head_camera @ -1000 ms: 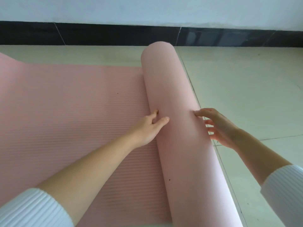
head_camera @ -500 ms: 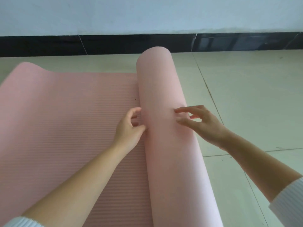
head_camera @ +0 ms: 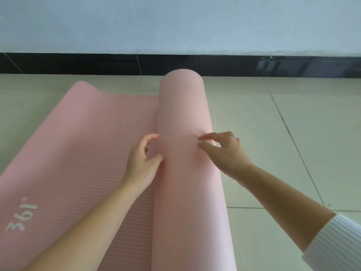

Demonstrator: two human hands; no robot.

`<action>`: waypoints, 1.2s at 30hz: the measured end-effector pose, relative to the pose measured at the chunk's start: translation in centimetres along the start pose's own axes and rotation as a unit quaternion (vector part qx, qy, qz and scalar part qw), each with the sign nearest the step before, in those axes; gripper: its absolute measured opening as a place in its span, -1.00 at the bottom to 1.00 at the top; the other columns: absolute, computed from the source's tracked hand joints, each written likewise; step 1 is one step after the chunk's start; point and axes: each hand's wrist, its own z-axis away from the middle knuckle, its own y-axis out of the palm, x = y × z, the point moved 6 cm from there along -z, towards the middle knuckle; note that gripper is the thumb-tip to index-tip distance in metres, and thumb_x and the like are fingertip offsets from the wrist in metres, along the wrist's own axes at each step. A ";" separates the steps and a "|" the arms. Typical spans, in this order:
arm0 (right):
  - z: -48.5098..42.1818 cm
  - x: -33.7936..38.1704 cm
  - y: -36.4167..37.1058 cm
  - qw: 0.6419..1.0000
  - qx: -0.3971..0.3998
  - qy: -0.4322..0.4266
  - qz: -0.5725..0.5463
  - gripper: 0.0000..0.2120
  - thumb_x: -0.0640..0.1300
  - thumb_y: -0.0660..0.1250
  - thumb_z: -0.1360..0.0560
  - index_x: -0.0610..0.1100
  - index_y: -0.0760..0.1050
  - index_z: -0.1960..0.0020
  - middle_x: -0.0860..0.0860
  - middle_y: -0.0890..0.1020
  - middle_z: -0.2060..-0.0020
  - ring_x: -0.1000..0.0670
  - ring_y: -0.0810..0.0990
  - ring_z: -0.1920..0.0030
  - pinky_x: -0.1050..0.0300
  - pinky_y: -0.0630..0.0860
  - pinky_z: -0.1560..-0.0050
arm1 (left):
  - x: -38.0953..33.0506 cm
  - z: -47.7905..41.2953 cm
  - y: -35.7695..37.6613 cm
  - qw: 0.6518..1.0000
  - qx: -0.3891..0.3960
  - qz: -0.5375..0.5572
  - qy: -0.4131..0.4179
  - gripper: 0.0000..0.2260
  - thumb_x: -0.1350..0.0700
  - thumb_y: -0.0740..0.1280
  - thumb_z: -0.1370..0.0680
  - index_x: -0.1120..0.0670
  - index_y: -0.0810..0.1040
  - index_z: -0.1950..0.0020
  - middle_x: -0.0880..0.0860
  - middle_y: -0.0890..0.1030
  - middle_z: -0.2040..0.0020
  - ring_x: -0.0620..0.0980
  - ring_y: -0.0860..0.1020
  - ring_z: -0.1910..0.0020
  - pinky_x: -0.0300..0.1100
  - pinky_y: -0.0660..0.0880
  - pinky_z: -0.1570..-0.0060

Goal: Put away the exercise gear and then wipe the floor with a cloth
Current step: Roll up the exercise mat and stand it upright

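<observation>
A pink exercise mat lies on the tiled floor, partly rolled. Its thick roll (head_camera: 181, 118) runs from the near edge toward the wall. The flat ribbed part (head_camera: 93, 145) spreads to the left and carries white "361°" print near the lower left. My left hand (head_camera: 143, 163) rests at the roll's left side where it meets the flat part, fingers spread against it. On the roll's upper right side is my right hand (head_camera: 224, 151), fingertips touching it and fingers apart. Neither hand grips the mat.
Pale green floor tiles (head_camera: 283, 133) extend to the right of the roll. A black skirting strip (head_camera: 214, 65) runs along the foot of a pale wall (head_camera: 175, 24) just beyond the mat's far end.
The roll has turned leftward over the flat part, which is now shorter. Both hands shifted with it, the right coming up onto the roll's top. The printed end of the mat has come into view.
</observation>
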 end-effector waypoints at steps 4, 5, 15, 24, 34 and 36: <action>0.1 3.2 3.0 0.994 0.060 -0.037 -0.086 -0.78 0.15 0.28 -0.46 0.16 0.65 0.01 0.14 0.54 -0.13 0.06 0.45 -0.21 0.16 0.43 -0.15 | -0.1 -0.9 -2.5 1.000 -0.008 -0.001 0.013 -0.76 0.01 0.32 -0.49 -0.02 0.64 -0.12 -0.05 0.59 -0.14 -0.16 0.51 -0.12 -0.32 0.35 -0.10; 0.1 4.0 3.3 0.990 0.062 -0.035 -0.119 -0.82 0.11 0.28 -0.48 0.14 0.65 0.04 0.16 0.57 -0.09 0.09 0.49 -0.16 0.21 0.44 -0.08 | -0.1 -1.0 -2.8 1.000 0.007 -0.003 0.000 -0.70 -0.14 0.33 -0.43 0.02 0.66 -0.01 -0.06 0.62 -0.06 -0.15 0.54 -0.04 -0.27 0.39 -0.08; -1.6 5.2 6.3 0.994 0.045 0.052 -0.082 -0.79 0.04 0.27 -0.48 0.06 0.60 -0.05 -0.03 0.51 -0.18 -0.08 0.42 -0.24 0.05 0.42 -0.08 | 1.9 -3.0 -9.1 0.997 0.037 -0.070 0.000 -0.37 0.13 0.32 -0.31 -0.43 0.40 -0.26 -0.08 0.44 -0.33 -0.13 0.36 -0.32 -0.19 0.28 -0.34; -2.7 9.6 11.0 0.941 0.133 0.084 -0.300 -0.82 -0.14 0.26 -0.54 -0.08 0.53 -0.12 -0.03 0.58 -0.09 -0.06 0.58 -0.09 -0.22 0.58 -0.01 | 4.6 -4.8 -15.2 0.982 0.044 -0.127 -0.136 -0.30 -0.49 0.14 -0.27 0.05 0.70 0.06 0.02 0.69 -0.01 0.05 0.56 -0.10 -0.05 0.40 -0.17; -5.0 10.4 16.4 0.954 0.114 0.107 -0.255 -0.79 -0.26 0.26 -0.46 -0.09 0.64 0.03 0.01 0.54 0.18 0.01 0.49 0.17 0.12 0.51 0.14 | 5.8 -6.9 -19.0 0.984 -0.085 -0.146 0.051 -0.45 0.36 0.26 -0.35 -0.23 0.55 -0.13 0.03 0.52 -0.25 0.04 0.41 -0.30 -0.03 0.28 -0.39; -5.6 10.6 17.9 0.946 0.095 0.131 -0.280 -0.81 -0.29 0.32 -0.41 -0.15 0.57 0.00 -0.01 0.56 0.14 -0.01 0.50 0.13 0.10 0.51 0.14 | 7.3 -6.7 -20.3 0.981 -0.102 -0.159 0.041 -0.49 0.36 0.24 -0.42 -0.18 0.58 -0.16 0.02 0.55 -0.23 0.04 0.44 -0.29 -0.03 0.31 -0.38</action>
